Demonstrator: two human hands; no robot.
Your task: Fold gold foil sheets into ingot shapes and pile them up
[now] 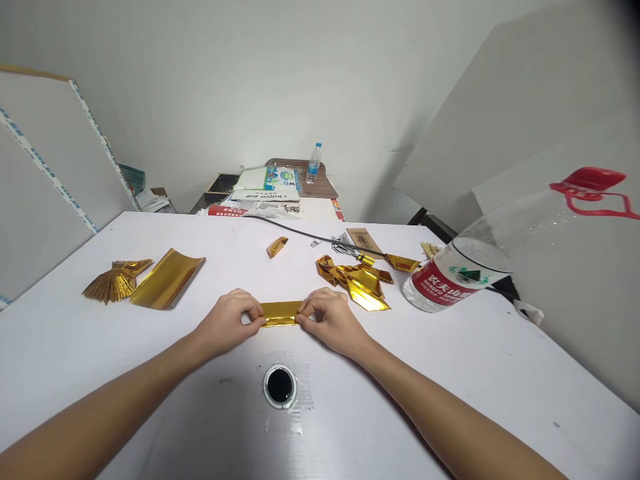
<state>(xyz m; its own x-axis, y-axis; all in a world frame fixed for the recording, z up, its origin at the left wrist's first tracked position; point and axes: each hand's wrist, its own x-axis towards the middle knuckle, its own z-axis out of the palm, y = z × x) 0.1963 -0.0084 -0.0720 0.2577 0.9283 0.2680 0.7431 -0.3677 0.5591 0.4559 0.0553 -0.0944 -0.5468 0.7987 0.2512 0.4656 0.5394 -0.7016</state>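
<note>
A folded strip of shiny gold foil paper (281,312) stretches between my two hands, just above or on the white table (200,420). My left hand (231,320) pinches its left end between thumb and fingers. At the right end, my right hand (331,319) pinches it the same way. Left of my hands lies a stack of gold foil sheets (167,280), beside a pleated gold fan-like piece (113,283). Several folded gold foil pieces (363,283) lie to the right, and a small folded gold piece (277,247) rests farther back.
A large, nearly clear water bottle (440,283) with a red handle stands at the right. Behind my hands are a yellow-handled tool (365,259), a black cable (305,235) and a brown card (364,241). A round black-centred hole or disc (280,386) lies in front.
</note>
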